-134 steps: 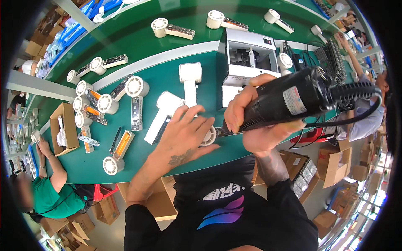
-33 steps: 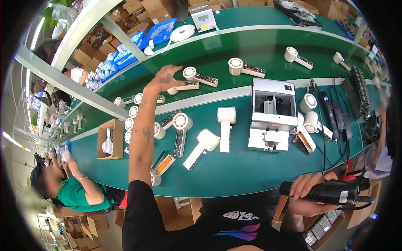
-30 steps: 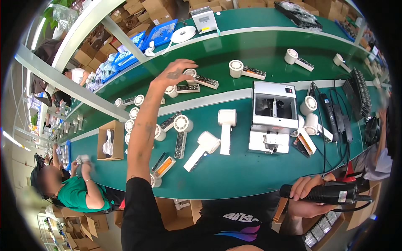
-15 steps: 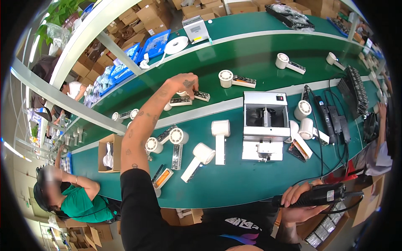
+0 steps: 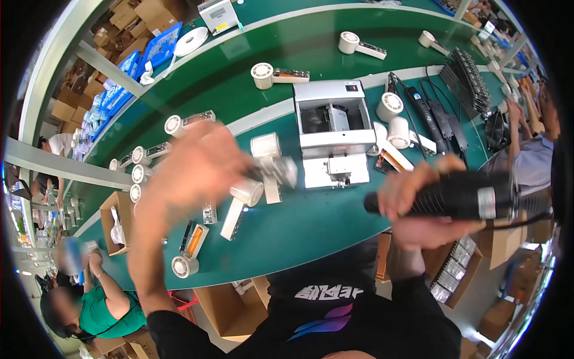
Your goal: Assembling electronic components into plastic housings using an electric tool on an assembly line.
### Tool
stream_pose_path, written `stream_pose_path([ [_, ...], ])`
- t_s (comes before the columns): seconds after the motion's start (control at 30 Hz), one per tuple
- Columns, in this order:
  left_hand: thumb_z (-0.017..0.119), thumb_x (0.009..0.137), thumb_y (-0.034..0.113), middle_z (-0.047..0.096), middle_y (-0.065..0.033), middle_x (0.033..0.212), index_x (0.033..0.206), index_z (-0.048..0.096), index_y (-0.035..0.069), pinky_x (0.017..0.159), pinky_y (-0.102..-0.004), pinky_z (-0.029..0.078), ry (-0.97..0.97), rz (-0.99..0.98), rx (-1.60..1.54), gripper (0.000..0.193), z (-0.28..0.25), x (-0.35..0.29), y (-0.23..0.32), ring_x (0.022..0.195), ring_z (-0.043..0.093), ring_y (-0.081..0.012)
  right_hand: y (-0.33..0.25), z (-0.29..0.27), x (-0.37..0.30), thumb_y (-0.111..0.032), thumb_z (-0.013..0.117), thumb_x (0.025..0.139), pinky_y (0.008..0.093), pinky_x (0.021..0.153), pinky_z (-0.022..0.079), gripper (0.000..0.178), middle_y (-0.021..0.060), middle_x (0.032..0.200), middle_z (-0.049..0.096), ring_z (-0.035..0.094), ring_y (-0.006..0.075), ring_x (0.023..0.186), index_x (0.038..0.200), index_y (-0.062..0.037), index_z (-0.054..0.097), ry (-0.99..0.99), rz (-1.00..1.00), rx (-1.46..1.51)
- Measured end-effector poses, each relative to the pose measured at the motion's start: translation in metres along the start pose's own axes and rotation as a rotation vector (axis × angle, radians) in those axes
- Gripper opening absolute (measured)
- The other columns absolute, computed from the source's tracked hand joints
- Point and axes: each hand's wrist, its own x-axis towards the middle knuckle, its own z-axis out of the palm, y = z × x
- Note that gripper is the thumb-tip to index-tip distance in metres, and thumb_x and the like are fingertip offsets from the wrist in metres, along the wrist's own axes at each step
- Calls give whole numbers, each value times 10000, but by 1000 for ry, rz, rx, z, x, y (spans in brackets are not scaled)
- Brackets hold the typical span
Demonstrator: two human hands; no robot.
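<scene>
My left hand (image 5: pixel 200 164) is smeared by motion above the near part of the green table. A blurred handheld fan (image 5: pixel 282 171) juts out of its fingers, its handle showing grey circuit parts. Below and beside that hand lie white handheld fans, among them an upright-headed fan (image 5: pixel 266 145) and a tilted fan (image 5: pixel 246 191). At the right, over the table's front edge, my right hand (image 5: pixel 412 191) is wrapped round a black electric screwdriver (image 5: pixel 457 196), its tip pointing left and its cable trailing right.
A white bench machine (image 5: pixel 333 128) stands mid-table. More fans, such as one with an open handle (image 5: pixel 263 76), lie along the green belt (image 5: pixel 221 99). Black adapters (image 5: pixel 439 119) and cables sit right. A cardboard box (image 5: pixel 115 221) stands left, near a person in green (image 5: pixel 104 311).
My left hand has come back from the belt toward me, with a handheld fan in it. My right hand has raised the screwdriver. The whole view has shifted.
</scene>
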Motion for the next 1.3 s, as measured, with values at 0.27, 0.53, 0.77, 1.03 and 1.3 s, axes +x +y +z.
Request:
stream_pose_path([
  [0.27,685,722,203,621,-31,838,781,676,106,821,-334,415,-136,-76,-250,114,102,0,124,913,552,-177,50,21,21,-896,422,760,250,409,377,1040,55,559,513,479,129,432,1196,47,428,-220,122,-716],
  [0.53,745,792,331,572,-28,816,1018,742,112,796,-343,415,-1,-411,-562,314,125,-10,120,871,559,-207,30,5,-14,-953,367,705,298,433,404,1055,58,581,454,467,162,443,1224,-34,382,-134,334,-608],
  [0.77,776,763,292,585,-12,831,965,736,135,761,-341,399,16,-437,-531,259,127,-10,121,870,562,-200,31,-4,-19,-936,353,734,296,417,398,1020,60,604,469,453,156,430,1224,-42,385,-116,335,-539],
  [1.03,758,780,304,552,-28,808,999,738,122,766,-336,395,68,-432,-542,286,129,-13,125,855,546,-206,35,-16,-32,-918,378,747,321,422,395,987,81,600,475,449,181,434,1226,-55,395,-199,337,-357],
  [1.3,788,748,235,566,-17,840,950,722,122,765,-342,396,79,-442,-549,241,130,-13,127,872,549,-207,31,-13,-31,-922,411,728,324,423,394,982,85,598,479,450,193,443,1223,-74,404,-157,338,-414],
])
